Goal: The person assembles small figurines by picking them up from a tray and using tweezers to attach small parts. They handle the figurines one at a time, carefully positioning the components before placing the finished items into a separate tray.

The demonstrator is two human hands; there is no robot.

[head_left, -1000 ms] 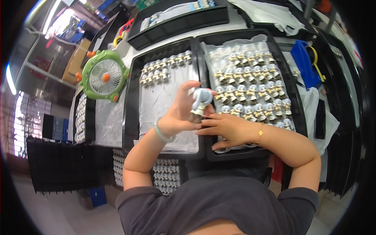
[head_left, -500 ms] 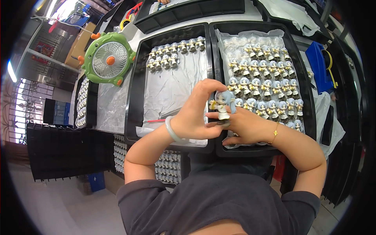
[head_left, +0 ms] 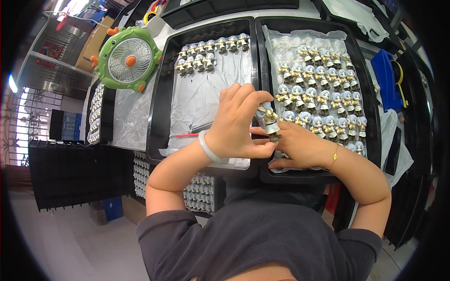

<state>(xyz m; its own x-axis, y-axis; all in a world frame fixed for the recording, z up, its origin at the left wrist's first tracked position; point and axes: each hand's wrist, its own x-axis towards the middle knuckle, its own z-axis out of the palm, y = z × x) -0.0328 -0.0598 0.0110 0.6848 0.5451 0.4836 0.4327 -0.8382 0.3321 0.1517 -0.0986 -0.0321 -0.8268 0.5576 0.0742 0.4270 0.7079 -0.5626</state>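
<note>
Figurine [head_left: 269,121] upright in left hand [head_left: 236,124], over where the trays meet.
I see thumb and forefinger pinching it foot to head: rounded pale-blue hair, white dress. Right hand [head_left: 304,145] just beside, thumb spread from fingers; can't tell if it's touching. Black left tray [head_left: 156,110]: wrinkled pale sheet, two rows of figures [head_left: 201,47], thin red stick [head_left: 187,135]. Black right tray [head_left: 371,110]: crinkled film [head_left: 286,44], several rows.
</note>
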